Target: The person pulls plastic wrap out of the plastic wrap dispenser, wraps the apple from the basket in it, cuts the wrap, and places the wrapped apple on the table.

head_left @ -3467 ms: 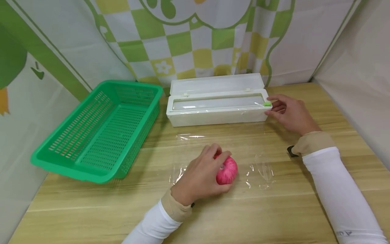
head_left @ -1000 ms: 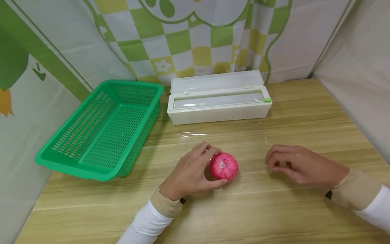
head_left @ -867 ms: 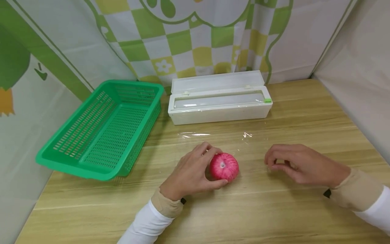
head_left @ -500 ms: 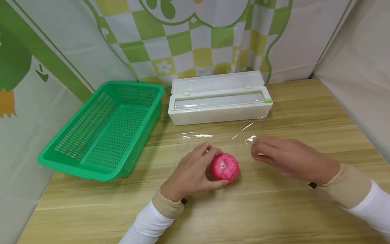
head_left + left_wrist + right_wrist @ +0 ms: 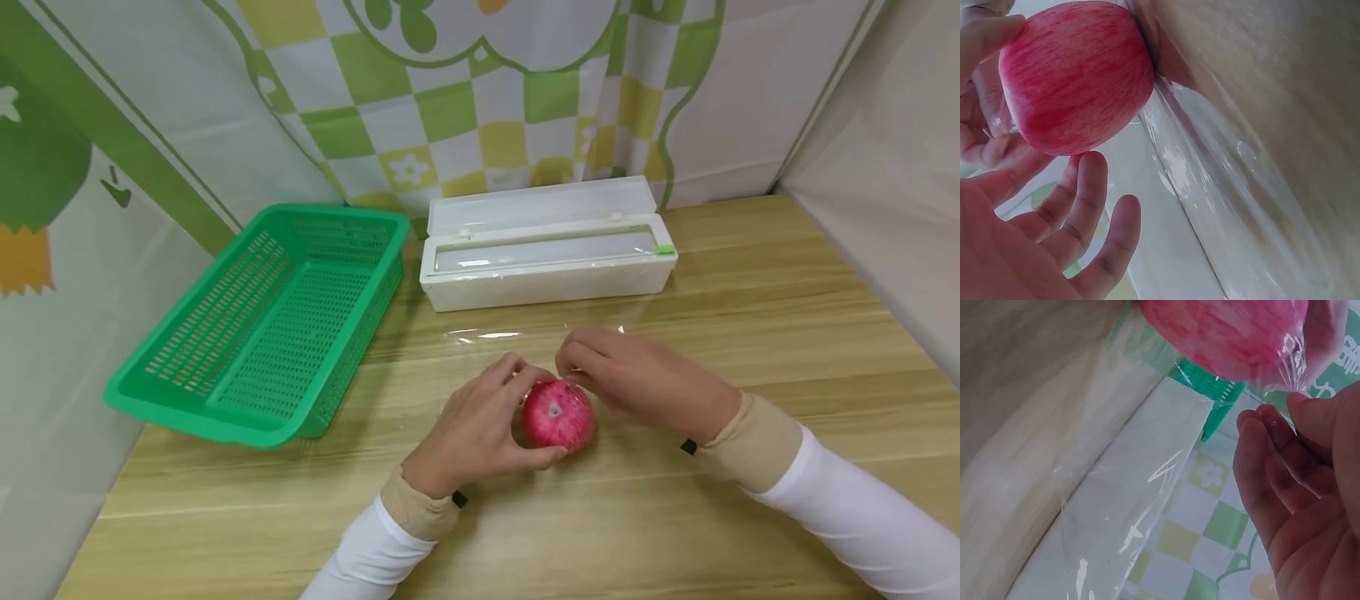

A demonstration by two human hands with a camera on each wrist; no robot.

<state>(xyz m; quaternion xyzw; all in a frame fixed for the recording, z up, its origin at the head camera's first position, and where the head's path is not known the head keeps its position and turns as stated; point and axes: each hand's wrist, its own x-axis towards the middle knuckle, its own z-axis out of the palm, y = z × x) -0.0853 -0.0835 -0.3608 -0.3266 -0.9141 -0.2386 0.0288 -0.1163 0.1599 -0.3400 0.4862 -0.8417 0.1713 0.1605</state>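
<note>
A pink-red apple (image 5: pixel 557 417) sits on a sheet of clear cling film (image 5: pixel 495 336) spread over the wooden table. My left hand (image 5: pixel 480 429) holds the apple from its left side, thumb at the near side and fingers at the far side. The right hand (image 5: pixel 645 379) is right at the apple's far right edge. In the right wrist view, its thumb and fingertips pinch gathered cling film (image 5: pixel 1294 365) that runs up against the apple. Film (image 5: pixel 1204 162) stretches away from the apple's base in the left wrist view.
Behind the film stands a white cling film box (image 5: pixel 551 287), its lid raised and a green slider (image 5: pixel 664 250) at the right end. A green plastic basket (image 5: pixel 258 439) is at the left. The checked curtain (image 5: pixel 450 108) hangs along the table's back edge.
My right hand has left the box's right end, come down to the film's right side, and moved left to the apple with film in its fingertips. The left hand stays on the apple.
</note>
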